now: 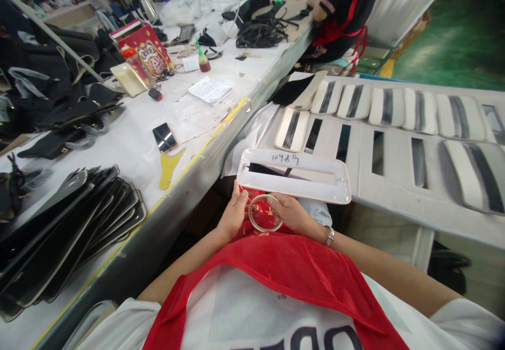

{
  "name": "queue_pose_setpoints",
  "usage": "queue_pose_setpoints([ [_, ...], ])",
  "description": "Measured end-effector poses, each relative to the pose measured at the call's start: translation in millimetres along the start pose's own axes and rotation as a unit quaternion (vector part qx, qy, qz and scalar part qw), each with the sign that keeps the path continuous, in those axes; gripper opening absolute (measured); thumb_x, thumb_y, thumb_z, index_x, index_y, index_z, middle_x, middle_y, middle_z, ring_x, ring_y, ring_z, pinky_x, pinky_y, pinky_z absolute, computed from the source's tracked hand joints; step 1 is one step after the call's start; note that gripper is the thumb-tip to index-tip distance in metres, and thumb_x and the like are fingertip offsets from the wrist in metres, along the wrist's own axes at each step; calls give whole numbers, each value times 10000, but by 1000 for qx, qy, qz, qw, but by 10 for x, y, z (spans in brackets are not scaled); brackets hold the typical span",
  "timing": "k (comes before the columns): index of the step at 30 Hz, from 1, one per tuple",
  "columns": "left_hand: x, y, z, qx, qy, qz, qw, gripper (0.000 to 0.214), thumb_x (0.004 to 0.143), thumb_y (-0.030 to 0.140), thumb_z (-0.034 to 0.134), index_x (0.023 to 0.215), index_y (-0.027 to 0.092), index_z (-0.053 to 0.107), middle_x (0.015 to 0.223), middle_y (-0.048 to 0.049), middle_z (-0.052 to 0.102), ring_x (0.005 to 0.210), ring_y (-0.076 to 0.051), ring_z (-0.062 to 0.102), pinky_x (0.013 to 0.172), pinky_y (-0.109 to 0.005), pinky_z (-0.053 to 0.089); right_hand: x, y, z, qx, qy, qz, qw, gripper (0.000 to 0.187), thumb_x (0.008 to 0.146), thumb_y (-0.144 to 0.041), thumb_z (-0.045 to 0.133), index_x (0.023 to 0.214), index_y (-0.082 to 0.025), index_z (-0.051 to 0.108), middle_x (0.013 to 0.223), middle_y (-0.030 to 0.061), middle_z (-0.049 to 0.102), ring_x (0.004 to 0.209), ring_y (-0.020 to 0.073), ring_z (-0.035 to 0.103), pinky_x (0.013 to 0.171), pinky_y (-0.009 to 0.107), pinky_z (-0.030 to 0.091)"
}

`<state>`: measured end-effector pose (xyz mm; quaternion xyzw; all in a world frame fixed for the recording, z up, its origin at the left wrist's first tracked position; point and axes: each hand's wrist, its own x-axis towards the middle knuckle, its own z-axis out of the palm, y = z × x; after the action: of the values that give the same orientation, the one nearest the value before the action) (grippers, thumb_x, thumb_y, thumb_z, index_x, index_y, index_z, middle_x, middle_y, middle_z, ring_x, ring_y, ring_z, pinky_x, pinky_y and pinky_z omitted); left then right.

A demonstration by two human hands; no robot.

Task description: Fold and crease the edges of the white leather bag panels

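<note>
A pale, thin ring that looks like a narrow roll of tape is upright in front of my red apron. My right hand grips its right side, thumb over the rim. To the ring's left, my left hand has thumb and fingers pinched together; what is between them is too small to make out. Just beyond both hands lies a white rectangular frame piece with a long slot and handwritten digits, its near edge close to my fingertips.
Several cream pads with dark stripes lie on the slotted grey table at right. On the left bench are stacked black panels, a phone, a yellow template and a notepad. A co-worker is beyond.
</note>
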<state>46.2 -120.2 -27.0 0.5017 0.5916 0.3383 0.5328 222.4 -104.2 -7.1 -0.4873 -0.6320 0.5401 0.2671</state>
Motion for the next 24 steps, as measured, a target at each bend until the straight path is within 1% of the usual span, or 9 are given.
queue_pose_setpoints([
  [2,9,-28,-30,-55,-1,-23,998,720,935,544,288,1488,259,-75,1236,-99,561,832,-159,634,701,-298,548,-62,34,-32,7,20,36,999,267,876,-404,418,758,-192,526,574,-21,513,585,142,500,583,267,413],
  [3,16,-42,-52,-59,5,-29,998,714,934,526,316,1493,258,-38,1264,-106,541,865,-166,634,722,-306,549,-96,54,-46,16,31,56,998,266,868,-422,434,746,-197,505,568,-27,500,557,135,484,561,264,407],
  [5,39,-69,-107,1,25,-12,1000,680,937,469,356,1499,214,70,1283,-134,522,920,-184,624,764,-319,542,-166,97,-77,45,48,87,994,282,858,-460,452,736,-206,465,553,-43,471,503,117,445,511,252,391],
  [8,97,-94,-203,136,75,61,986,566,938,374,383,1448,144,294,1264,-152,522,990,-203,598,852,-342,507,-265,151,-141,75,72,92,990,285,861,-482,446,784,-211,486,534,-48,464,470,113,428,472,243,375],
  [10,148,-90,-271,214,104,121,964,471,935,329,391,1364,139,440,1191,-130,569,1022,-202,585,911,-341,470,-322,171,-195,63,96,85,990,278,861,-473,447,840,-210,533,529,-36,494,483,128,459,475,249,380],
  [13,237,-62,-384,302,117,192,926,371,924,308,432,1231,154,574,1042,-94,644,973,-188,599,905,-305,455,-391,176,-263,45,127,83,987,283,858,-464,462,894,-206,573,531,-19,534,500,146,501,478,255,391],
  [17,397,-22,-577,380,94,257,884,310,911,338,485,1090,153,657,941,-83,684,881,-177,622,845,-276,464,-443,160,-316,76,117,97,985,295,853,-466,492,957,-201,570,494,-38,526,443,132,488,438,239,382],
  [21,593,31,-787,443,26,307,842,310,888,418,518,961,170,689,848,-66,687,788,-163,626,747,-255,470,-436,154,-371,116,116,88,982,317,842,-467,523,997,-193,561,454,-61,487,403,116,460,410,225,372],
  [24,709,81,-891,487,-16,338,805,371,891,481,480,887,174,689,788,-61,676,744,-156,622,701,-247,467,-414,155,-413,128,123,89,980,326,838,-482,522,976,-189,564,454,-63,473,398,111,451,402,224,365],
])
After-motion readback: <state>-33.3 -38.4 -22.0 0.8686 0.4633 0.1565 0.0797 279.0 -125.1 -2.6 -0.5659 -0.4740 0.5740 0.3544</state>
